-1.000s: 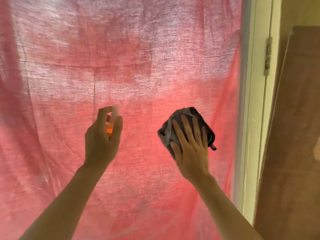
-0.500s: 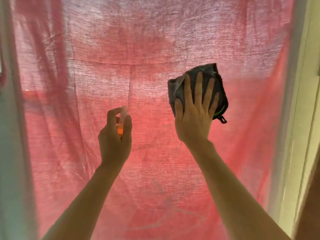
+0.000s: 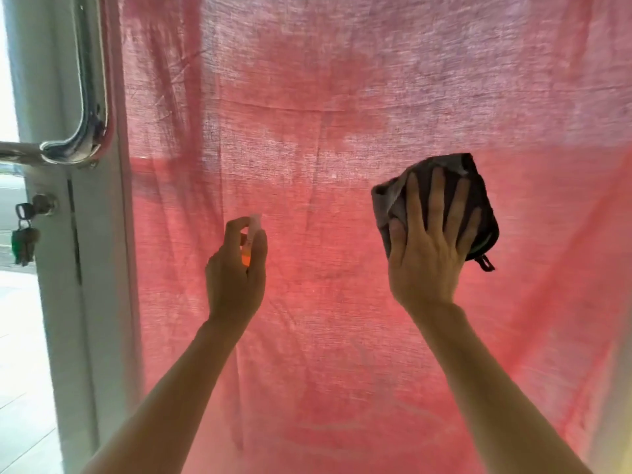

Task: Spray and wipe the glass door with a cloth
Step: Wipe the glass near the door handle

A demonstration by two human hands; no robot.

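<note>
The view had swung left since half a second earlier, bringing the chrome door handle (image 3: 89, 97) and a bunch of keys (image 3: 24, 234) in the lock into sight. The left hand (image 3: 236, 271) was closed around a small spray bottle (image 3: 251, 239), aimed at the glass door (image 3: 342, 97), which was backed by red fabric. The right hand (image 3: 427, 258), fingers spread flat, had dropped lower, pressing the dark cloth (image 3: 478, 186) to the pane; wiping seemed underway.
</note>
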